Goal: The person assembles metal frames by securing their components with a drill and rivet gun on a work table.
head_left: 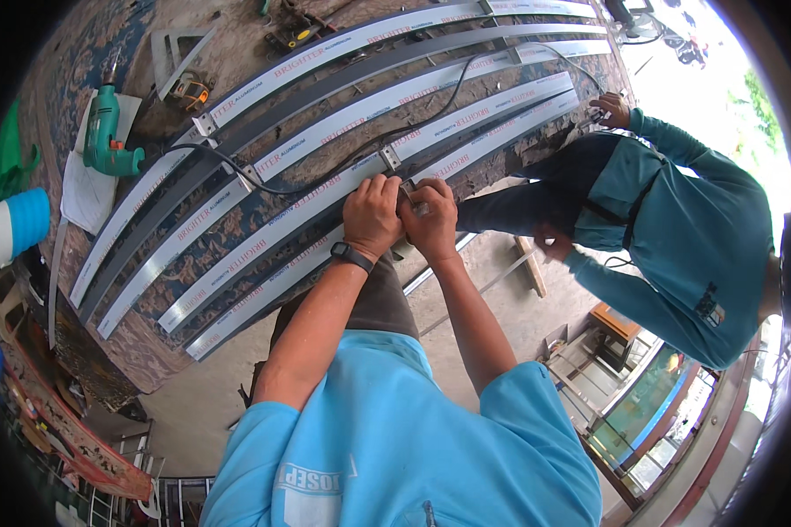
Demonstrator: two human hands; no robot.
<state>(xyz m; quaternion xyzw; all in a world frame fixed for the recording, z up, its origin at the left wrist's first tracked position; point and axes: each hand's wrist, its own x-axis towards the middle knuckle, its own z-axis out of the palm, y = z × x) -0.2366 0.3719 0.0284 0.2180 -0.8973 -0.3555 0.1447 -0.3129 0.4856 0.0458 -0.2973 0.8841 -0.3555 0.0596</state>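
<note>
Though a blue-and-white jug [18, 228] sits far left, its inside is hidden. A black cord [277, 191] crosses long bars [198, 224] by a green drill [104, 132]. The closest bar [264, 297], white and flat, lies along the worktop's [141, 356] near edge. The left hand [373, 213] curls over it, grip unclear; the right hand [432, 218] pinches a small shiny piece [421, 209].

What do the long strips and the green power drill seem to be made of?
Long strips: probably smooth metal, from their sheen and crisp edges; printed white faces may be film. Green power drill: housing likely satin plastic, from its moulded shape.
</note>
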